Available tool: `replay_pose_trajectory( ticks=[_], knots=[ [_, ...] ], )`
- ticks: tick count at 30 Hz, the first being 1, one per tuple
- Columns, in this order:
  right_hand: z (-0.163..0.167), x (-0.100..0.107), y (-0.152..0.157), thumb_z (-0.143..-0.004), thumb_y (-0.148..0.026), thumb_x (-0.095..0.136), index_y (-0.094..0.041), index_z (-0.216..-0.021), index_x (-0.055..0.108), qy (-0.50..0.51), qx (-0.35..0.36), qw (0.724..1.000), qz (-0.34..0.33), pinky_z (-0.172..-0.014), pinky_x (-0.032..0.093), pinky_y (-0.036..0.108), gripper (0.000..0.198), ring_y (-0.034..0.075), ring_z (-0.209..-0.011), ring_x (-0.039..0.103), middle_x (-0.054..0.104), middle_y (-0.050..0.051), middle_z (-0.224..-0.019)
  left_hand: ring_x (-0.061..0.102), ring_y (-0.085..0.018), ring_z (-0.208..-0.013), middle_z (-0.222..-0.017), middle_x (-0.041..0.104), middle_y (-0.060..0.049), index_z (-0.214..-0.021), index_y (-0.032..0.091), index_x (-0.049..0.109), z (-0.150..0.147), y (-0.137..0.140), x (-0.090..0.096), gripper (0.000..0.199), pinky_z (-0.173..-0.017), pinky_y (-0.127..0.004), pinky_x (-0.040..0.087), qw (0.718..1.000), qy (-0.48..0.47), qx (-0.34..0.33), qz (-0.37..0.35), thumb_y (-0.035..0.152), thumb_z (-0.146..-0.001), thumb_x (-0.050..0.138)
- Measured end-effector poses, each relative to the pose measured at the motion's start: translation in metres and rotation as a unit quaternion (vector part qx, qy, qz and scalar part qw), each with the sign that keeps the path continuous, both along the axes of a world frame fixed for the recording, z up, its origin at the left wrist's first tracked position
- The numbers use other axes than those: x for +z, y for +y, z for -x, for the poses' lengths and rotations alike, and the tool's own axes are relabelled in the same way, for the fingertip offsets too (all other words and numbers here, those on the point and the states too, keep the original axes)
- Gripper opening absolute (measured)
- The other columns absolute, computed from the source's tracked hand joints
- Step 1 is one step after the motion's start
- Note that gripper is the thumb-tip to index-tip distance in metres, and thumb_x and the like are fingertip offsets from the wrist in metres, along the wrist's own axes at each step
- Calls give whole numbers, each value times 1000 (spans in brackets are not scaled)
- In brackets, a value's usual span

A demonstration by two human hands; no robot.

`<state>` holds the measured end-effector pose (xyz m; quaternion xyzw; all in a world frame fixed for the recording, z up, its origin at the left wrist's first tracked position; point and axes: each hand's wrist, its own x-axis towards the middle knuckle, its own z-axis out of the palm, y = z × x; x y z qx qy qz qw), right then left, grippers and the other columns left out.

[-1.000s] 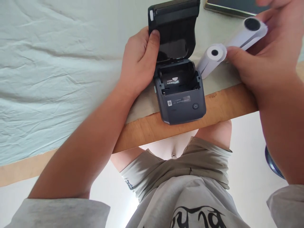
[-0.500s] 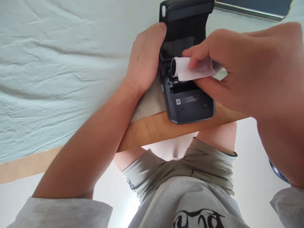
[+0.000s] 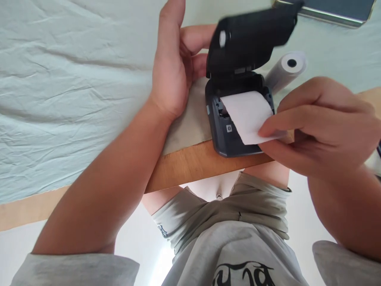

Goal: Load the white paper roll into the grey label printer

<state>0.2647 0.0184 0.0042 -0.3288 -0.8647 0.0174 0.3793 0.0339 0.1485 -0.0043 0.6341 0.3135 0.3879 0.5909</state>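
Note:
A small black portable printer sits at the table's front edge with its hinged lid partly raised. White printer paper comes out of its compartment and drapes forward over the front; the roll itself is hidden inside. My right hand pinches the loose end of this paper at the printer's right front corner. Behind the lid's left side, the fingers of my left hand stretch out and touch it, their tips out of sight. The left thumb points up, apart from the fingers.
Just right of the printer stands another white paper roll with a dark core. A dark flat device with a shiny edge lies at the top right. Wrinkled pale green cloth covers the table, whose wooden edge shows in front.
The paper roll has gone from my right hand into the printer, and that hand now grips its loose end. The lid has tilted forward, with my left fingers shifted behind it.

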Motion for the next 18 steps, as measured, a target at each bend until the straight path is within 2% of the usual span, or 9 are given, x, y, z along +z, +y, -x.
replay_pose_trajectory(
  ticks=[2, 4, 7, 9, 11, 13, 15, 18],
  knots=[
    [2, -7, 0, -96, -4, 81, -18, -105, 74, 32, 11, 999, 11, -64, 36, 25, 18, 2, -77, 47, 61, -1, -91, 87, -31, -126, -111, 85, -8, -86, 23, 85, 6, 4, -3, 75, -121, -50, 63, 997, -65, 30, 42, 52, -124, 28],
    [5, -11, 1, -95, -7, 85, -18, -102, 74, 58, 14, 998, 25, -62, 33, 23, 17, 1, -74, 43, 57, -2, -87, 89, -29, -123, -114, 87, -6, -92, 24, 90, 9, 8, -7, 63, -124, -50, 63, 996, -65, 39, 54, 44, -122, 38],
    [10, -16, 0, -103, -21, 85, -18, -99, 77, 111, 12, 992, 56, -62, 33, 21, 9, 0, -74, 44, 55, -1, -84, 88, -32, -118, -112, 86, -6, -95, 27, 87, 9, 9, -12, 38, -112, -50, 67, 998, -2, -15, -53, 49, -112, 61],
    [12, -19, -1, -112, -34, 75, -16, -92, 71, 159, 9, 983, 92, -61, 33, 22, 28, 2, -71, 43, 51, 0, -78, 85, -33, -118, -114, 85, -5, -100, 28, 85, 9, 9, -14, 29, -107, -50, 67, 987, 35, -76, -140, 55, -101, 77],
    [13, -21, -1, -118, -37, 66, -14, -83, 54, 206, -3, 969, 138, -56, 28, 22, 44, 3, -64, 38, 42, -1, -69, 83, -33, -121, -118, 86, -5, -108, 27, 85, 10, 9, -15, 32, -109, -51, 65, 975, 54, -119, -179, 55, -93, 86],
    [15, -21, 0, -118, -30, 63, -13, -77, 36, 242, -27, 953, 179, -51, 19, 21, 52, 2, -57, 27, 29, -2, -62, 82, -34, -125, -124, 86, -6, -114, 26, 84, 11, 10, -15, 33, -111, -53, 63, 971, 58, -135, -187, 52, -93, 86],
    [20, -19, 1, -116, -23, 65, -12, -72, 28, 265, -59, 938, 217, -49, 13, 21, 58, 1, -55, 20, 20, -2, -60, 81, -35, -131, -130, 86, -7, -118, 27, 82, 12, 12, -15, 33, -114, -54, 62, 968, 65, -142, -195, 52, -97, 83],
    [29, -11, 3, -109, -17, 71, -10, -64, 25, 280, -110, 915, 270, -49, 6, 21, 64, 0, -58, 15, 13, 0, -60, 80, -36, -131, -132, 86, -7, -118, 29, 80, 12, 13, -15, 38, -115, -54, 62, 966, 73, -149, -201, 61, -98, 83]
  ],
)
